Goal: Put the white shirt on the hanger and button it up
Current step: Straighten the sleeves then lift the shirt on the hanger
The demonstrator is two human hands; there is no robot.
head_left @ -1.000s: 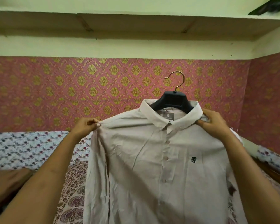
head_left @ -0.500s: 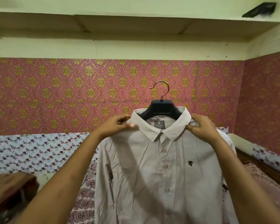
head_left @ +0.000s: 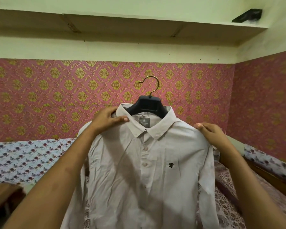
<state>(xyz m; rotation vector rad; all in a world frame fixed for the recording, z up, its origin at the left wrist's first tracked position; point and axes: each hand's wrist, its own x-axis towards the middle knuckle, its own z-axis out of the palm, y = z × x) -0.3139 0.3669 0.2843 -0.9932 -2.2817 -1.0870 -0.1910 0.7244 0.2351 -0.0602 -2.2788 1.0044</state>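
Observation:
The white shirt (head_left: 155,171) hangs in front of me on a black hanger (head_left: 148,105) with a gold hook (head_left: 153,85). Its front lies closed along the row of buttons, and a small dark emblem sits on the chest. My left hand (head_left: 109,119) grips the left side of the collar, with the thumb laid across the front. My right hand (head_left: 210,131) pinches the fabric at the top of the right shoulder. The hook catches on nothing, and the shirt's hem is out of view below.
A bed with a floral sheet (head_left: 23,159) lies behind and under the shirt, with a paisley cover (head_left: 226,187) to the right. Pink and gold wallpaper (head_left: 56,96) covers the walls. A shelf (head_left: 139,22) runs overhead and holds a dark object (head_left: 248,16). A brown item (head_left: 2,199) sits at lower left.
My right hand has slid from the collar out to the right shoulder. My left hand came from the left shoulder to the collar and holds there. The shirt now hangs squarer to me.

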